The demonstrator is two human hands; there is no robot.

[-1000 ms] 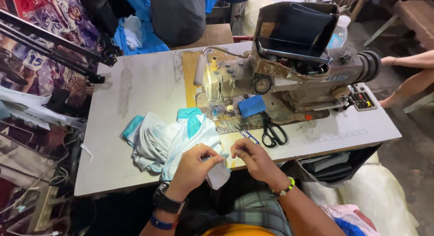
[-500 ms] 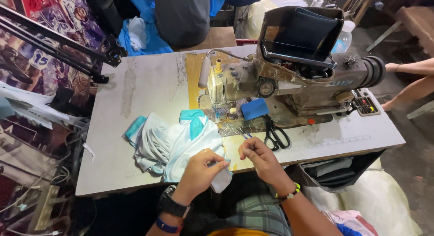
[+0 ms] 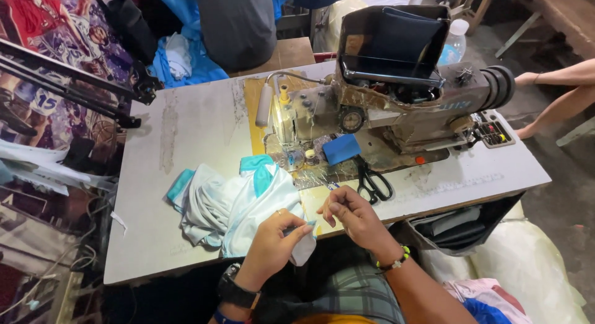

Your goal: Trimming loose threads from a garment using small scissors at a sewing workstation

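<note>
Both hands, left [image 3: 273,243] and right [image 3: 353,215], still pinched on the pale fabric [image 3: 248,206], now nearer the sewing machine [image 3: 384,107].

At the near edge of the grey sewing table [image 3: 186,132], the person's left hand [image 3: 273,244] pinches a fold of the pale blue and white garment [image 3: 238,206], which lies bunched on the tabletop with teal trim showing. The right hand [image 3: 354,217] sits just beside it, fingertips drawn together near the left thumb. Black scissors [image 3: 374,182] lie close by, in front of the worn sewing machine [image 3: 396,107], next to a blue pad [image 3: 341,148].
</note>
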